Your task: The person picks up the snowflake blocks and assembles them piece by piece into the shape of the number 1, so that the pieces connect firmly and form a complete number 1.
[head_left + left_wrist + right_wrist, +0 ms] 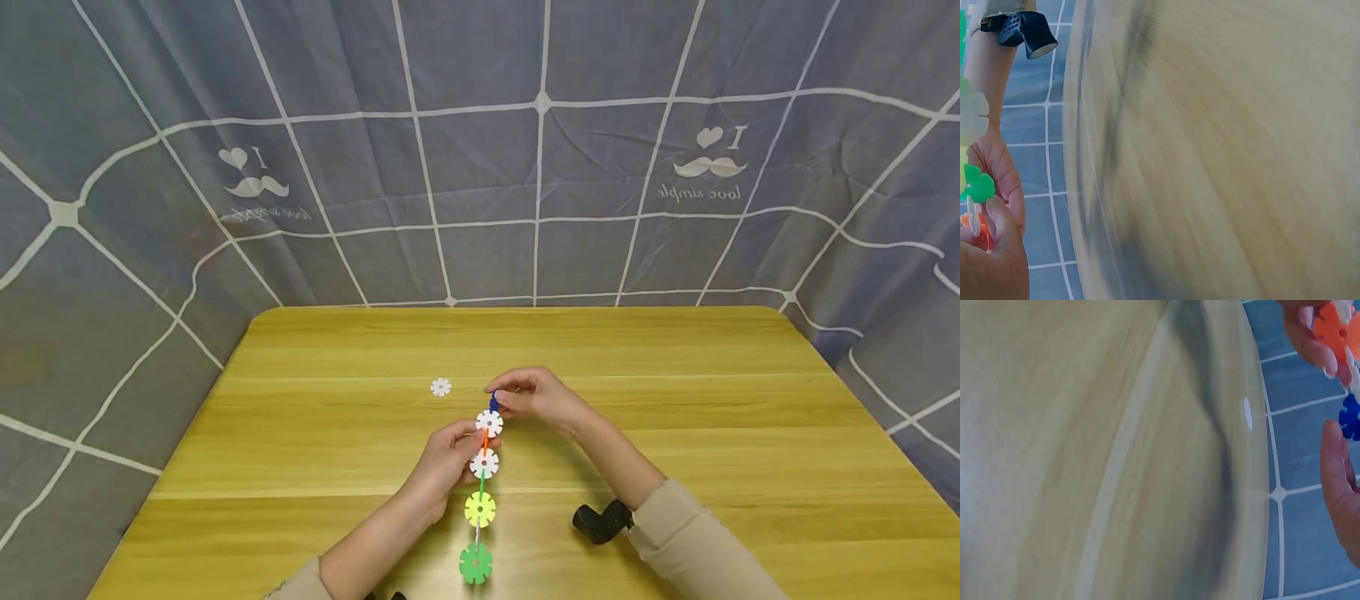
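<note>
A chain of notched snowflake discs hangs above the table in the head view. From its lower end it runs through a green disc [476,564], a yellow disc [480,509] and two white ones, with edge-on discs slotted between. My left hand [442,467] grips it around the orange disc [1339,331], between the white discs. At the top end, my right hand [543,400] pinches a blue disc [494,402], which meets the upper white disc [490,423]. In the right wrist view a fingertip touches the blue disc's edge; the rest is cut off by the frame.
A loose white disc [441,387] lies flat on the wooden table [315,417], beyond my left hand. A black wrist-worn device [602,522] sits by the right sleeve. Grey curtains with white lines [480,167] surround the table's back and sides.
</note>
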Tool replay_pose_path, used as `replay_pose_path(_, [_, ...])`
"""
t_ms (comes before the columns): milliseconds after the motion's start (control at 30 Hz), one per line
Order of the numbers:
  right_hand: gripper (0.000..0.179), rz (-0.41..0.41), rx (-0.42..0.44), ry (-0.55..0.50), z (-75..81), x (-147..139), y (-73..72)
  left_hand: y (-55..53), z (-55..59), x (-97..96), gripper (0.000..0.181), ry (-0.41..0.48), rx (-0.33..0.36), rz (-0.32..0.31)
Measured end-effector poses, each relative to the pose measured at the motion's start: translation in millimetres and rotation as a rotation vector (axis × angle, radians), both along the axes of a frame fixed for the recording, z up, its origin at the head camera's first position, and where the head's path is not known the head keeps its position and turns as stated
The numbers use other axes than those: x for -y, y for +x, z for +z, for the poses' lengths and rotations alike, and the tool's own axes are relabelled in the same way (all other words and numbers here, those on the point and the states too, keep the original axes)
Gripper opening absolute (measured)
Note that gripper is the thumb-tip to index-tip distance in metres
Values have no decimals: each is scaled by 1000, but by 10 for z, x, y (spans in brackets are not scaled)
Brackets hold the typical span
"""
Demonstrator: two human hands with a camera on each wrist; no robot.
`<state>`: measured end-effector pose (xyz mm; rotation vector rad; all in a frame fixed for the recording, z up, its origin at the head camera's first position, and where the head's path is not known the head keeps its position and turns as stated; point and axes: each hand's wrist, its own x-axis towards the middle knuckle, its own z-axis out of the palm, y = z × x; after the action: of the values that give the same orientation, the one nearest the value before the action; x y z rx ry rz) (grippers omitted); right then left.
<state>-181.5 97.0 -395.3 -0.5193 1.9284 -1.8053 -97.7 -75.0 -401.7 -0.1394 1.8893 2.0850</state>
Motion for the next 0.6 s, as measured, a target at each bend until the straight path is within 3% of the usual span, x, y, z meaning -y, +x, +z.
replay_pose_path(200, [35, -75, 33, -4, 1, 52, 48, -2, -9, 5, 25, -34, -27, 3])
replay_pose_path(600, [36, -171, -12, 17, 13, 126, 120, -7, 11, -19, 22, -48, -43, 26])
